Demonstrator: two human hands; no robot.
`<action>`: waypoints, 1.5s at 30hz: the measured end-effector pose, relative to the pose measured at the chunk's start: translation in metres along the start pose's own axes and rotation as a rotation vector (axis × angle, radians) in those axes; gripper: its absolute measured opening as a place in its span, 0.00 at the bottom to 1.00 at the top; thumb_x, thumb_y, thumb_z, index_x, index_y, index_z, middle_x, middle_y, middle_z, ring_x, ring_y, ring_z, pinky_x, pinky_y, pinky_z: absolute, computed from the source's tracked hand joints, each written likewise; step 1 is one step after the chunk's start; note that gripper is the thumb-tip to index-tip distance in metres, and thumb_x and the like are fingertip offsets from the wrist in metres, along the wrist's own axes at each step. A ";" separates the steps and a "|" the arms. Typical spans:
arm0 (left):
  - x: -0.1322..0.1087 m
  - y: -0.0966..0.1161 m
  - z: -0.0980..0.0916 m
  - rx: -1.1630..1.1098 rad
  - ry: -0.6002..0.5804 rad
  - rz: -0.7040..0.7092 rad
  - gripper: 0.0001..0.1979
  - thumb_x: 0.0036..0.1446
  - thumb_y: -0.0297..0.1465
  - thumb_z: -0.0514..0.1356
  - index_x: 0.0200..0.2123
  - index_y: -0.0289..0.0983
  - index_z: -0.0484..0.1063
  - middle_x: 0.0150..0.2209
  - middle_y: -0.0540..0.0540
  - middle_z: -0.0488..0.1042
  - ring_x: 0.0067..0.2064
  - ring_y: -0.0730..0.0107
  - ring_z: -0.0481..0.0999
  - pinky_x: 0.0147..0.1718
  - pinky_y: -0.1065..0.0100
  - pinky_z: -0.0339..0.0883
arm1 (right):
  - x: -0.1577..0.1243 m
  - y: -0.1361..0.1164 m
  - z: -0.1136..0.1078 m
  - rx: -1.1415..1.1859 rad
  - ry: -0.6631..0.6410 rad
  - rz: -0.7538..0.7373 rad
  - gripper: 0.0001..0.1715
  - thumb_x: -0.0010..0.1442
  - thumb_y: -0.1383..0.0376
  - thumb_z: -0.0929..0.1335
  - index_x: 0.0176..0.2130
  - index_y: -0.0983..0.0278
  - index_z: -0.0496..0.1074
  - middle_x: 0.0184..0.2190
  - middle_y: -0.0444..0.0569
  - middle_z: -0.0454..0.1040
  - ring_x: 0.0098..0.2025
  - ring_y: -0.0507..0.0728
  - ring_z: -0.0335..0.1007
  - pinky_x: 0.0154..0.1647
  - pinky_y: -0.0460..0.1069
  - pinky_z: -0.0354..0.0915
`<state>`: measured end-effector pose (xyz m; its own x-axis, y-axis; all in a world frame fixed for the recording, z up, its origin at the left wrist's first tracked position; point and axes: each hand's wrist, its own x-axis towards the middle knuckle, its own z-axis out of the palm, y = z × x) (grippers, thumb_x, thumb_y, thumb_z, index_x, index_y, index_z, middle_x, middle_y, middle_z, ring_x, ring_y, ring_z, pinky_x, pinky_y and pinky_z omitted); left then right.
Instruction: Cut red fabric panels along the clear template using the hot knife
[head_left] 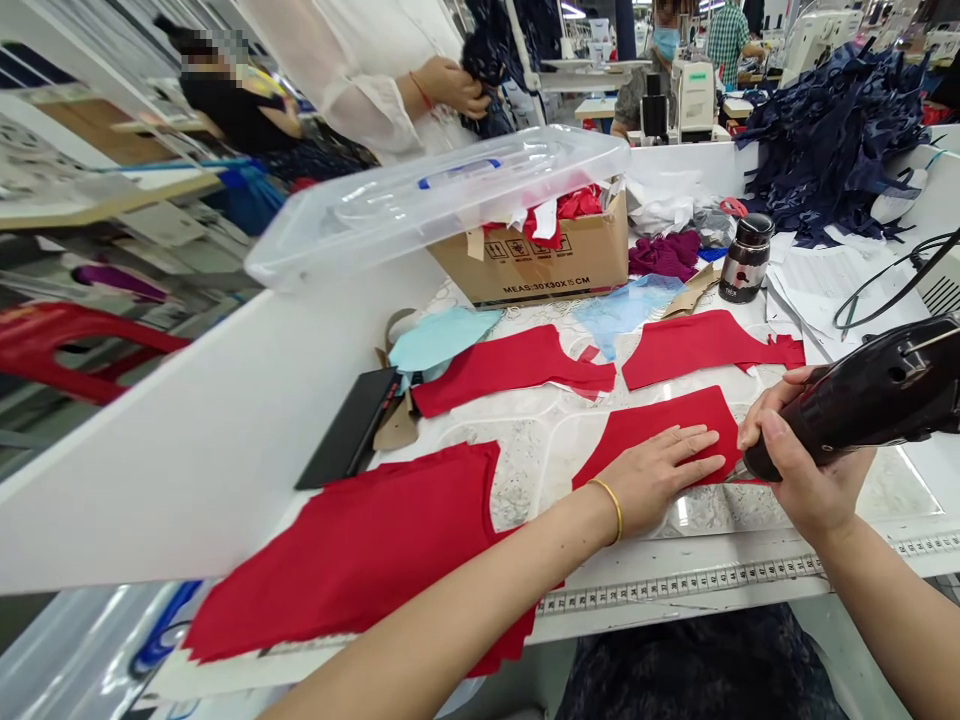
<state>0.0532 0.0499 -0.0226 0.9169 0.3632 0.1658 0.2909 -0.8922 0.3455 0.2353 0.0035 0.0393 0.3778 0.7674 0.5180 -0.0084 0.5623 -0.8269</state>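
My left hand, with a gold bangle at the wrist, lies flat on a red fabric piece, fingers stretched out. My right hand is wrapped round black electric fabric scissors. Their small metal tip meets the right edge of that red piece, close to my left fingertips. Behind it lie two more cut red pieces, a left one and a right one. A larger stack of red fabric rests at the left front, partly under my left forearm.
A measuring tape runs along the table's front edge. Farther back stand a cardboard box of red scraps under a clear plastic lid, a dark jar and a navy fabric heap. A co-worker's hand shows behind the lid.
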 end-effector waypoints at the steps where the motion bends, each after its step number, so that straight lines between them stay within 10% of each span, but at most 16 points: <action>1: 0.002 0.000 0.001 -0.001 -0.003 -0.002 0.31 0.61 0.16 0.54 0.66 0.38 0.66 0.71 0.39 0.63 0.74 0.57 0.57 0.70 0.48 0.58 | 0.001 -0.001 -0.002 -0.003 -0.010 -0.009 0.17 0.58 0.64 0.74 0.46 0.57 0.68 0.25 0.38 0.70 0.27 0.54 0.73 0.34 0.53 0.73; 45: 0.014 0.003 0.006 -0.002 -0.038 0.015 0.35 0.61 0.16 0.55 0.69 0.40 0.61 0.72 0.38 0.60 0.75 0.56 0.53 0.71 0.47 0.54 | 0.004 -0.003 -0.030 -0.118 0.014 -0.063 0.13 0.62 0.64 0.72 0.46 0.58 0.68 0.27 0.39 0.71 0.26 0.52 0.70 0.38 0.54 0.75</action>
<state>0.0691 0.0505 -0.0249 0.9309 0.3391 0.1359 0.2764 -0.8970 0.3448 0.2645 -0.0046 0.0378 0.3871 0.7267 0.5675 0.1247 0.5686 -0.8131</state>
